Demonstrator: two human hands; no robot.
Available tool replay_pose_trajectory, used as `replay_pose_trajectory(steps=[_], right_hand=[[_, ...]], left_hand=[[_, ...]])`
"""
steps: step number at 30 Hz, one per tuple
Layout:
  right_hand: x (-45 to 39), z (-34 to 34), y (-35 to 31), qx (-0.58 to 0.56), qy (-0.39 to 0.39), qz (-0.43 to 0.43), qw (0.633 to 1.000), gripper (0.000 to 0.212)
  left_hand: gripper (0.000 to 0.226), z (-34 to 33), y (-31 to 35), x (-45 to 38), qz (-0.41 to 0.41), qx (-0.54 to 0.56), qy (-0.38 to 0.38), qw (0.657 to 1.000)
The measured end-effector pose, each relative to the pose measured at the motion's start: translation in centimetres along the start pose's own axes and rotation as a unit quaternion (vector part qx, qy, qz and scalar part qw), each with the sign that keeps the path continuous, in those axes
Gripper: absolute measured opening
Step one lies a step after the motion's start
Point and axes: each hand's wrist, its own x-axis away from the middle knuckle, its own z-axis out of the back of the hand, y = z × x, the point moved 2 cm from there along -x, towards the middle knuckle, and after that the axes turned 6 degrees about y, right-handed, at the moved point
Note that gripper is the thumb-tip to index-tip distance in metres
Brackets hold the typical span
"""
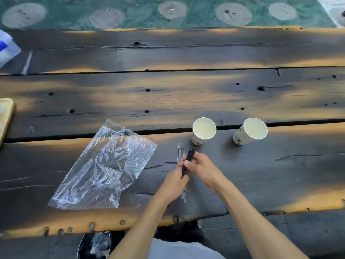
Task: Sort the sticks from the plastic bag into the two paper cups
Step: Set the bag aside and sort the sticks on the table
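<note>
Your left hand [175,181] and right hand [200,166] both pinch black sticks [187,162] at lower centre | clear plastic bag [104,165] left | two paper cups [203,130] upright, upper right.

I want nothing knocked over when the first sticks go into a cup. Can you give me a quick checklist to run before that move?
1. Black sticks held: ok, both the left hand and right hand grip them.
2. Left cup upright with open mouth: ok.
3. Right cup upright with open mouth: ok.
4. Cups free of sticks: ok.
5. Path from hands to cups clear: ok, bare wooden table between.
6. Plastic bag emptied: cannot tell; wrapped sticks lie beside the hands.
</note>
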Motion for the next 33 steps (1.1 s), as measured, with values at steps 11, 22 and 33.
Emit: replay_pose_trajectory(steps=[11, 22, 33], right_hand=[[1.7, -1.3, 1.6, -0.144, 0.079, 0.015, 0.986, 0.021], [-1.6, 10.3, -7.6, -0.258, 0.300, 0.241, 0.886, 0.026], [-7.3, 7.5, -5.5, -0.104, 0.307, 0.194, 0.926, 0.023]], left_hand=[[0.034, -1.4, -0.8, -0.7, 0.031, -0.021, 0.050, 0.998], [0.023, -0.6, -5.5, -0.7, 0.148, 0.099, 0.110, 0.978], [0.019, -1.4, -7.4, -1.3, 0.219, 0.172, 0.120, 0.953]])
